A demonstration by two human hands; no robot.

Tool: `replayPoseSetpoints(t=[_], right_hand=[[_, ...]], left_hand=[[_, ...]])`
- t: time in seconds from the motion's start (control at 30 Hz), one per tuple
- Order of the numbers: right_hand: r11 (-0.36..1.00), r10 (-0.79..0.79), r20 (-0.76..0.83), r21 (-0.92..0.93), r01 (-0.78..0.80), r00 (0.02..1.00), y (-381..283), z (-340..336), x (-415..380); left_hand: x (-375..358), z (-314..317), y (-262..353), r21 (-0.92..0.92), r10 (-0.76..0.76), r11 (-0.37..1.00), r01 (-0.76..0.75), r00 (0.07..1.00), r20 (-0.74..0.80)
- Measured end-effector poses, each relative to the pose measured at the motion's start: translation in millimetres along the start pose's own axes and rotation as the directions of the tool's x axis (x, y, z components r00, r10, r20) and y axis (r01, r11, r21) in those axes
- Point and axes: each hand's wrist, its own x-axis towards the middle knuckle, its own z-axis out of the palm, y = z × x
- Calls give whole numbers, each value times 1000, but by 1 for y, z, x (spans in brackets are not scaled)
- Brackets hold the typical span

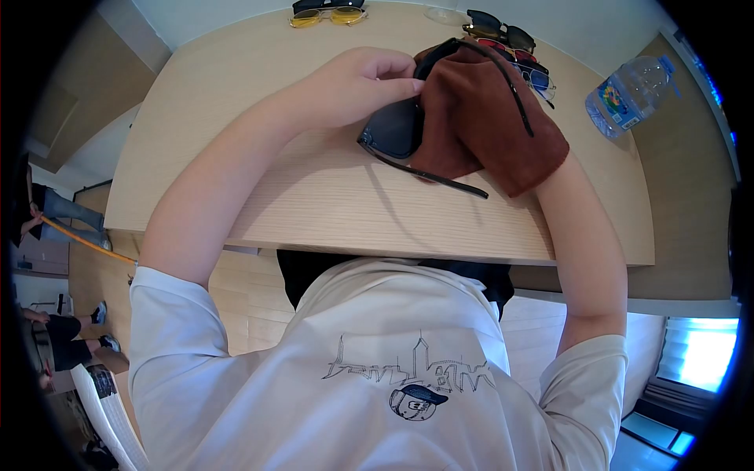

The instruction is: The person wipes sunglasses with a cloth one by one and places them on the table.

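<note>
A pair of black sunglasses (393, 129) is held above the near part of the table, its temples spread toward me. My left hand (373, 85) grips the frame at the left, thumb and fingers closed on it. A brown cloth (491, 118) drapes over my right hand, so only the right wrist (556, 184) shows below it. The cloth is bunched against the sunglasses, partly covering the lens on the right. Under the cloth the right fingers are hidden, though the fabric is gathered around that hand.
On the wooden table (314, 200), yellow-lensed glasses (326, 17) lie at the far edge. Several more pairs of glasses (503, 35) sit at the back right. A plastic water bottle (628, 96) stands on the right. Other people (59, 208) are at the far left.
</note>
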Motion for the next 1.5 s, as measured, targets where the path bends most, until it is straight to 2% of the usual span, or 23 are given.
replayPoseSetpoints(t=[0.3,0.47,0.6,0.67,0.7,0.77,1.0,1.2,1.27,1.5], right_hand=[[1000,6,28,4,-6,1000,-1,-2,0],[988,79,49,131,-85,996,8,7,-11],[999,10,-14,39,-9,1000,4,3,-5],[992,88,190,-107,-69,978,-8,-11,2],[992,88,190,-107,-69,978,-7,-8,2],[1000,5,-33,19,-4,999,-4,0,2],[1000,23,7,-13,-23,1000,-9,-7,4],[999,13,-11,53,-12,1000,-13,-12,8],[998,-4,67,57,0,998,-13,-11,9],[997,15,86,71,-21,996,-12,-15,10]], left_hand=[[0,-1,-2,16,32,999,-32,999,6],[0,-1,-3,10,21,1000,-21,1000,13],[-1,0,-1,-5,21,1000,-21,1000,11],[-1,0,0,12,17,1000,-17,1000,7],[-1,0,0,12,17,1000,-17,1000,7],[-1,0,-1,4,20,1000,-20,1000,7],[1,-1,-4,42,37,998,-38,999,16],[0,1,-3,0,4,1000,-4,1000,7],[1,2,-4,-9,23,1000,-23,1000,-15],[-4,3,3,-10,72,997,-72,997,-12]])
